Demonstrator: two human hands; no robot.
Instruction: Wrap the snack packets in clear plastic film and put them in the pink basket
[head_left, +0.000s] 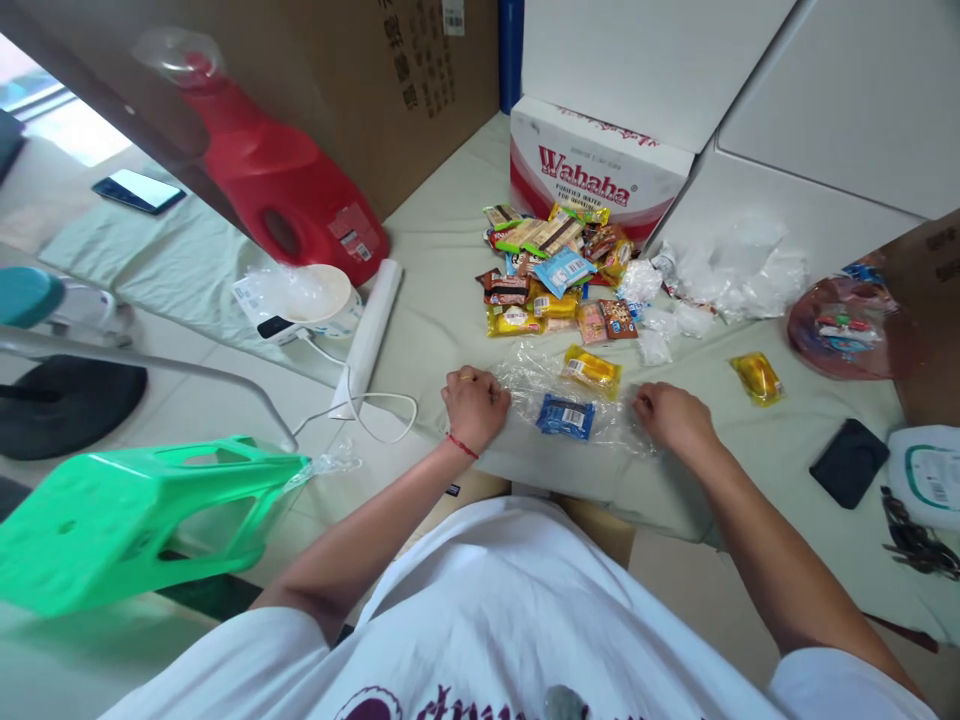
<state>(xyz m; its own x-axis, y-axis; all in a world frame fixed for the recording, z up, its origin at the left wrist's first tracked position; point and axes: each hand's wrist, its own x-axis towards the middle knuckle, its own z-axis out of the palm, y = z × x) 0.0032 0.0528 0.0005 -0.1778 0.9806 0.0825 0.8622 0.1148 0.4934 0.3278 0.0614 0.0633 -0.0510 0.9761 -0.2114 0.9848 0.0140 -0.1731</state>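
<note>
A clear plastic bag (525,372) lies stretched flat between my hands at the front of the cloth-covered table. My left hand (475,405), with a red string at the wrist, is closed on the bag's left edge. On its right edge, my right hand (675,418) pinches the plastic with curled fingers. A yellow wrapped snack (592,371) and a blue wrapped snack (565,417) rest on or inside the bag; which of the two I cannot tell. Just beyond it sits a pile of mixed wrapped snacks (551,240).
Behind the pile stands a Wahaha carton (592,165), with crumpled clear plastic (750,270) to its right. Farther right are another yellow snack (757,378), a pink bowl (806,335) and a black pouch (849,463). Leftward are a red jug (262,170), a white roll (371,330) and a green stool (112,510).
</note>
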